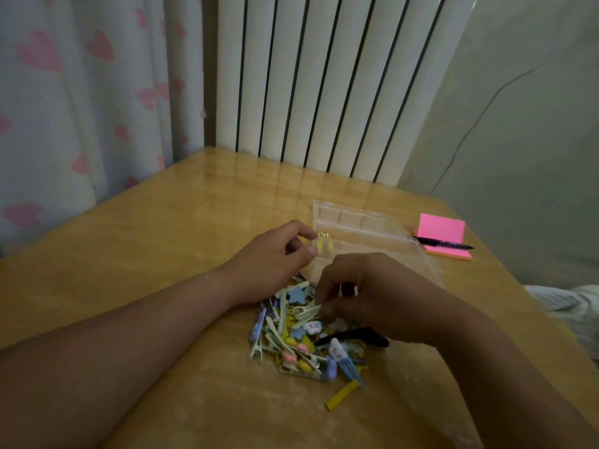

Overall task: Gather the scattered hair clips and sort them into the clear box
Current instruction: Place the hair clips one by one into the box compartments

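A heap of hair clips (298, 343) in cream, yellow, blue and pink lies on the wooden table (162, 247) in front of me. My left hand (275, 257) pinches a small yellow clip (324, 243) and holds it over the near left corner of the clear box (366, 234). The box is open, with divided compartments. My right hand (359, 291) hovers over the top of the heap, and its fingertips pinch a cream clip (308, 311). A lone yellow clip (343, 396) lies apart at the heap's near side.
A pink sticky-note pad (442, 236) with a black pen (444, 243) across it lies right of the box. A white radiator (324, 82) and a heart-print curtain (81, 102) stand behind the table. Pale cloth (570, 306) shows at the table's right edge.
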`<state>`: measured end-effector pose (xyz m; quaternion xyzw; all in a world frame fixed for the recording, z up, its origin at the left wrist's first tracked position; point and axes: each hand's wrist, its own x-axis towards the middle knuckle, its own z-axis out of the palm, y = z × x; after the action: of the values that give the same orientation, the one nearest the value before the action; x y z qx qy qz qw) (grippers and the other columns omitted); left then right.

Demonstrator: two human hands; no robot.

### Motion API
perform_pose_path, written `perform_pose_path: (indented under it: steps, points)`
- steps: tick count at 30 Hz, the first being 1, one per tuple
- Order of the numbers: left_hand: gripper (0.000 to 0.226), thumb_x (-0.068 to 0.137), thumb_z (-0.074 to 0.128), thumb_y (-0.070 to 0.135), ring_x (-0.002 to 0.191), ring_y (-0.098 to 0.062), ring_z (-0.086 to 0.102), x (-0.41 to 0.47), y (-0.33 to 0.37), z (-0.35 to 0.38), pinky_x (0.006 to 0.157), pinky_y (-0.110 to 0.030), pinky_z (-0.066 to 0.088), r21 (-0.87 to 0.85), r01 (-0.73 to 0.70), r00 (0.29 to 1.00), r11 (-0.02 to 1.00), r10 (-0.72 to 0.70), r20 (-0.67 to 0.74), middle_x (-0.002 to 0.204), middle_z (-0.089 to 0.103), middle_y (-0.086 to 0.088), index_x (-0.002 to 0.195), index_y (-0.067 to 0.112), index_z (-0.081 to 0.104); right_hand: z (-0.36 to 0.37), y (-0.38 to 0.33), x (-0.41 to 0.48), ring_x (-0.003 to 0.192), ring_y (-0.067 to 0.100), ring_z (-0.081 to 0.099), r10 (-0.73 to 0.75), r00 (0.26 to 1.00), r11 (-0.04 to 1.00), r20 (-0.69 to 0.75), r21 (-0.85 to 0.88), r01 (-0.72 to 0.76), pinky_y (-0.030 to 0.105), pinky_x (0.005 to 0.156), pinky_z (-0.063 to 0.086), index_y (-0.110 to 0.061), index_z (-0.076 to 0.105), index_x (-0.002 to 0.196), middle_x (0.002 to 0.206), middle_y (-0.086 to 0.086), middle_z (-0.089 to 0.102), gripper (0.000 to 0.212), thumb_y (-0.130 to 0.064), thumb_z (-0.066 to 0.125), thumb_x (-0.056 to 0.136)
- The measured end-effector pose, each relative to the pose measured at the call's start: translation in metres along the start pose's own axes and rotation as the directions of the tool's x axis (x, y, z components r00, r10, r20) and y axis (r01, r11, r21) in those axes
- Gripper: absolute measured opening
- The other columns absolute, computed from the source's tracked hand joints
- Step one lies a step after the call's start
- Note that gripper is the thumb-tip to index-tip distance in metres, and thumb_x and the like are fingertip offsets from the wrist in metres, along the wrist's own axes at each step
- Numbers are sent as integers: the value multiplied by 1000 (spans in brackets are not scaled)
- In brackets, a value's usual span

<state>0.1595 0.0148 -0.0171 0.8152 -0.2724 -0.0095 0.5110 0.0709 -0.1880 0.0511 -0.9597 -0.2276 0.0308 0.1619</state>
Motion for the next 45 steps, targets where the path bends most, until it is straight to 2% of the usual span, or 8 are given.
perform_pose_path:
  steps: [5,9,13,17,26,34,41,45]
  points:
    - [21,110,55,37,78,-9,64,-1,3,1,62,-16,50,-15,-2,1000,1000,2,17,101,68,-1,129,35,64,-19,12,-8,75,3,66,108,983,949,-151,311,-57,16,65,51,-28,75,92,86,-11,73,5,-24,75,94]
    - [22,110,55,38,79,-14,66,-2,3,2,63,-18,53,-17,7,1000,1000,-7,27,101,67,0,130,35,64,-26,35,6,69,10,66,424,815,840,-395,508,-191,27,62,51,-19,77,91,80,-1,77,6,-20,74,96]
    - [21,110,56,37,81,-14,66,-1,3,2,66,-22,56,-11,9,1000,1000,-9,20,99,66,1,129,35,64,-31,52,32,75,19,67,564,759,789,-324,483,-380,28,59,47,-13,76,89,85,5,76,10,-19,74,96]
    - [21,110,56,36,83,-14,65,-2,3,2,63,-17,52,-21,13,1000,1000,-13,23,101,67,-2,129,33,65,-34,60,54,58,17,54,609,755,785,-243,317,-532,23,49,39,-9,78,85,81,8,72,16,-23,79,91]
    - [21,109,58,33,74,-12,62,-2,5,2,69,-30,57,-12,-12,1000,1000,13,11,97,67,-7,128,29,66,-30,60,85,63,22,56,702,704,705,-110,254,-663,30,59,45,1,79,76,73,11,73,21,-19,80,81]
    - [23,109,57,36,84,-19,65,-2,6,1,77,-43,60,0,-1,1000,1000,1,19,96,68,-1,129,31,65,-24,63,82,63,18,57,680,728,715,-87,296,-633,28,60,46,-5,82,80,72,5,74,24,-23,73,92]
    - [22,109,57,39,89,-24,68,-3,7,1,77,-42,60,-6,15,1000,1000,-15,27,101,69,-4,129,34,66,-7,54,39,77,9,64,437,700,899,-565,243,-365,25,64,45,-18,78,96,85,-7,72,22,-34,63,103]
    - [21,109,57,37,86,-22,67,-3,7,1,67,-25,56,-7,17,1000,1000,-17,24,102,70,-6,128,33,66,-7,28,9,81,-3,64,290,729,956,-620,220,-193,12,64,44,-28,77,98,88,-18,71,9,-30,68,99]
